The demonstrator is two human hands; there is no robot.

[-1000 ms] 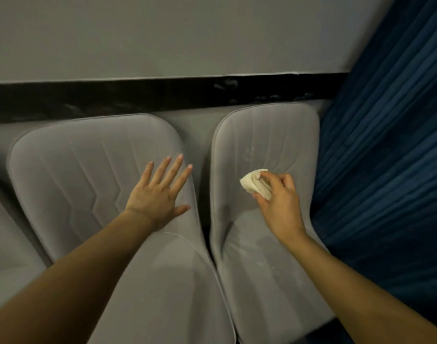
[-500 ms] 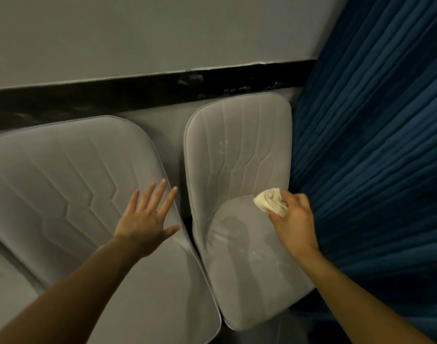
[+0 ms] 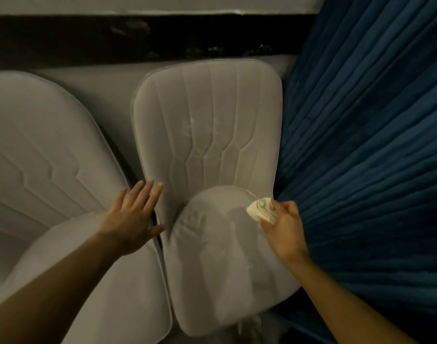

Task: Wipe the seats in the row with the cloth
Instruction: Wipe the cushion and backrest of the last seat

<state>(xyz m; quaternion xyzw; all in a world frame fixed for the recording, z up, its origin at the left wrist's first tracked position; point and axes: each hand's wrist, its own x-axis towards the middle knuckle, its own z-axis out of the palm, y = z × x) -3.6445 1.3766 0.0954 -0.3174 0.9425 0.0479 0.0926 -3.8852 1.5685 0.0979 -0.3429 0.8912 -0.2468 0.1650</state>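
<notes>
- Gripping the bunched cloth (image 3: 260,209), your right hand (image 3: 286,232) holds it at the end seat cushion (image 3: 219,264), on its far-right edge.
- Your left hand (image 3: 131,219) lies flat, fingers straight, on the neighbouring seat (image 3: 51,157).
- Farther back, smears on the backrest (image 3: 212,115) suggest the wiping is unfinished.

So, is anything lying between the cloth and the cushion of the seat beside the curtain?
Nothing visible. The right hand holds the cloth at the far right edge of the cushion, which is bare; the left hand is off to its left.
</notes>
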